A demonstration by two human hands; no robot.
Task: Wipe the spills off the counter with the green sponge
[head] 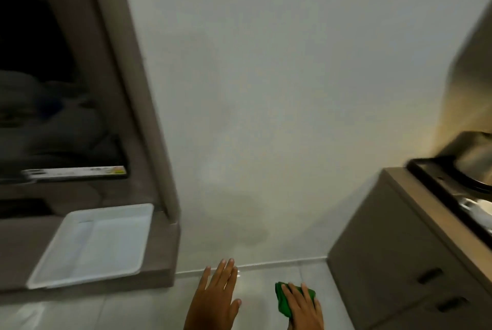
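Note:
The green sponge [283,301] sits at the bottom of the head view, and my right hand [303,308] grips it with fingers laid over its top. Only the sponge's left part and a far corner show past the fingers. My left hand [217,300] is to its left, flat, fingers together and stretched forward, holding nothing. Both hands hover over a pale glossy surface [266,289] near the foot of a white wall. The frame is blurred and I cannot make out any spill. A brown counter [410,196] rises at the right.
A white plastic tray [66,273] lies on a brown ledge [159,271] at the left, under a dark open shelf. On the right counter rest a black-rimmed appliance [436,178] and a metal pot [474,154]. The cabinet below has two drawer handles [428,275].

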